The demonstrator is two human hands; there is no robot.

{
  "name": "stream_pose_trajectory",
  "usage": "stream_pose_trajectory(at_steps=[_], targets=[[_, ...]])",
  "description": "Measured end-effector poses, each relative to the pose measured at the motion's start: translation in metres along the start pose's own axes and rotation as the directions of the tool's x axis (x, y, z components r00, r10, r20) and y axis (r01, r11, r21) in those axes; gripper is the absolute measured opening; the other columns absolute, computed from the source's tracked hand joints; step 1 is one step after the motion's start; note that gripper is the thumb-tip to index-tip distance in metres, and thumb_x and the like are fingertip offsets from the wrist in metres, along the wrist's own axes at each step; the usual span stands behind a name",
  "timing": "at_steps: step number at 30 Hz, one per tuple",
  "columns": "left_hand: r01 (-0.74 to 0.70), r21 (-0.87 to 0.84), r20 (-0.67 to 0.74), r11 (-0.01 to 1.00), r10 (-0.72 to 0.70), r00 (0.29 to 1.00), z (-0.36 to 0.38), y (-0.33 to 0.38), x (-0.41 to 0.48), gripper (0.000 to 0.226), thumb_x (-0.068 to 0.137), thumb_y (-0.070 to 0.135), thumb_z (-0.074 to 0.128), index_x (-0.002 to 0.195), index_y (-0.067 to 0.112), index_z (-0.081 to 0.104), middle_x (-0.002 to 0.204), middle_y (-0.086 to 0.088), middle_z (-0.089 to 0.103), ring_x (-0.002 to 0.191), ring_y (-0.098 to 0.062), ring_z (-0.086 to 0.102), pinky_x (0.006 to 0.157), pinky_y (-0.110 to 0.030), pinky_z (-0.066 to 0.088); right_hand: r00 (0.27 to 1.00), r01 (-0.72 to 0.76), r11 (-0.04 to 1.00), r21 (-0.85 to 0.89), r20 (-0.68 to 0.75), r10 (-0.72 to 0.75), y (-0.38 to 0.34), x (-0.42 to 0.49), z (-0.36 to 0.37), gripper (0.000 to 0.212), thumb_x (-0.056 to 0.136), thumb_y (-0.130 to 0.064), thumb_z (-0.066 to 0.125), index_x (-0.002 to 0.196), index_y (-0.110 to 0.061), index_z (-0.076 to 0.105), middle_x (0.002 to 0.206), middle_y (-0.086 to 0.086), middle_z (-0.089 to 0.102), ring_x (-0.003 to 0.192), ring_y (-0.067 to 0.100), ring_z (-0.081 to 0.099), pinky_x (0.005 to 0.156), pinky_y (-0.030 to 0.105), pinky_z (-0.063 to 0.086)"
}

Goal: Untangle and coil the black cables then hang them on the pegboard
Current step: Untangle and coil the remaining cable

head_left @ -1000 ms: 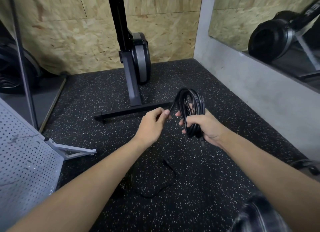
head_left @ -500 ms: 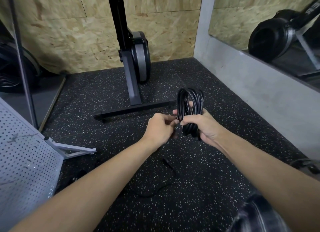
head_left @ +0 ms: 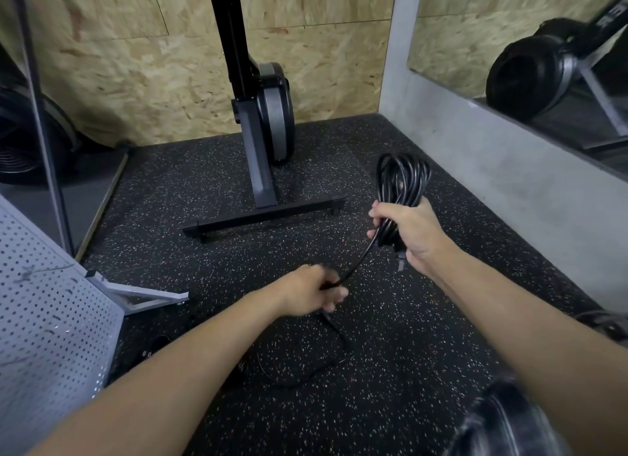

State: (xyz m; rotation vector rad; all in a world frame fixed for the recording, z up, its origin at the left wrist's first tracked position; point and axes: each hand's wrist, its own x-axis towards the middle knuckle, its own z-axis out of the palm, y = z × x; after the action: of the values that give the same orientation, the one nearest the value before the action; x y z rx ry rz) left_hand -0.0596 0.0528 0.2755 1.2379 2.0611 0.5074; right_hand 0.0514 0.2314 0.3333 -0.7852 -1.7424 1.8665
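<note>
A black cable coil (head_left: 402,180) stands upright in my right hand (head_left: 409,233), which grips its lower part; a plug end pokes out below the fist. One strand runs from the coil down-left into my left hand (head_left: 314,294), which is closed around it. Below that hand the loose cable tail (head_left: 306,370) lies in a loop on the speckled floor. The grey pegboard (head_left: 51,319) leans at the left edge, with no cable on the part I see.
A black exercise-machine stand (head_left: 261,214) with a flywheel sits ahead on the rubber floor. The pegboard's metal foot (head_left: 142,294) juts out at left. A grey concrete wall and mirror run along the right. A dark object (head_left: 499,425) is at the bottom right.
My left hand has slid down and toward me along the strand, away from the coil. My right hand has shifted slightly right with the coil.
</note>
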Motion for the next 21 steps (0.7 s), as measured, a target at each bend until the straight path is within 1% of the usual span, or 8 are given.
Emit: stream_pose_trajectory(at_steps=[2,5,8,11,14,15,18,21], targets=[[-0.027,0.09,-0.029,0.996,0.03,0.999,-0.008,-0.005,-0.002,0.017,0.103,0.04,0.064,0.095,0.025,0.065,0.082,0.006,0.074,0.069,-0.003,0.067,0.069,-0.025,0.052,0.999,0.015,0.989,-0.146,-0.028,-0.02,0.005,0.008,-0.008,0.033,0.077,-0.003,0.079,0.103,-0.002,0.06,0.084,0.009,0.062,0.073,0.023,0.061,0.072,0.043,0.063],[-0.105,0.087,-0.244,0.991,0.123,0.962,-0.025,0.0,-0.003,0.013,0.094,0.032,0.076,0.094,0.024,0.066,0.091,0.011,0.071,0.08,-0.001,0.065,0.071,-0.017,0.047,0.998,0.04,0.888,-0.458,-0.023,-0.057,0.011,0.012,-0.017,0.041,0.07,-0.02,0.084,0.103,-0.02,0.059,0.091,0.0,0.07,0.087,0.021,0.068,0.088,0.043,0.056],[-0.248,0.107,-0.393,0.963,0.27,0.879,-0.03,0.012,-0.002,0.016,0.086,0.024,0.085,0.083,0.021,0.07,0.089,0.011,0.067,0.084,-0.006,0.062,0.075,-0.021,0.049,0.999,0.02,0.844,-0.537,0.033,-0.003,0.013,0.011,-0.019,0.066,0.065,-0.044,0.092,0.12,-0.028,0.058,0.108,-0.007,0.07,0.102,0.015,0.068,0.095,0.039,0.05],[-0.329,0.087,-0.491,0.94,0.328,0.807,-0.031,0.024,-0.006,0.025,0.076,0.023,0.093,0.08,0.019,0.068,0.087,0.008,0.063,0.083,-0.008,0.059,0.073,-0.02,0.048,0.981,0.085,0.796,-0.6,0.191,0.04,0.012,0.007,-0.014,0.086,0.06,-0.071,0.091,0.131,-0.036,0.059,0.124,-0.015,0.068,0.113,0.004,0.064,0.101,0.031,0.046],[-0.355,0.073,-0.612,0.932,0.323,0.722,-0.036,0.033,-0.007,0.034,0.073,0.024,0.093,0.083,0.016,0.061,0.082,0.008,0.063,0.076,-0.01,0.057,0.065,-0.02,0.044,0.91,0.105,0.85,-0.516,0.395,0.127,0.006,-0.006,-0.006,0.054,0.079,-0.049,0.086,0.126,-0.034,0.064,0.118,-0.012,0.071,0.102,-0.007,0.067,0.087,0.011,0.047],[-0.357,0.049,-0.634,0.933,0.305,0.711,-0.037,0.036,-0.008,0.035,0.074,0.022,0.092,0.084,0.015,0.059,0.081,0.007,0.062,0.073,-0.01,0.055,0.063,-0.021,0.042,0.888,0.098,0.86,-0.5,0.435,0.152,0.006,-0.008,-0.004,0.056,0.08,-0.049,0.086,0.129,-0.035,0.062,0.121,-0.012,0.071,0.106,-0.008,0.066,0.088,0.012,0.047],[-0.384,0.084,-0.677,0.919,0.336,0.655,-0.038,0.039,-0.008,0.044,0.068,0.023,0.096,0.081,0.013,0.055,0.086,0.0,0.057,0.076,-0.013,0.051,0.065,-0.02,0.04,0.847,0.066,0.838,-0.542,0.475,0.24,0.011,-0.004,-0.001,0.091,0.063,-0.064,0.094,0.141,-0.038,0.054,0.134,-0.013,0.066,0.126,0.005,0.061,0.108,0.031,0.045],[-0.388,0.129,-0.677,0.912,0.367,0.638,-0.04,0.035,-0.008,0.046,0.063,0.031,0.099,0.077,0.013,0.059,0.086,0.0,0.057,0.079,-0.012,0.052,0.069,-0.016,0.041,0.836,0.03,0.799,-0.6,0.454,0.309,0.014,0.0,-0.001,0.096,0.055,-0.051,0.099,0.138,-0.035,0.053,0.13,-0.005,0.066,0.122,0.015,0.062,0.109,0.04,0.047]])
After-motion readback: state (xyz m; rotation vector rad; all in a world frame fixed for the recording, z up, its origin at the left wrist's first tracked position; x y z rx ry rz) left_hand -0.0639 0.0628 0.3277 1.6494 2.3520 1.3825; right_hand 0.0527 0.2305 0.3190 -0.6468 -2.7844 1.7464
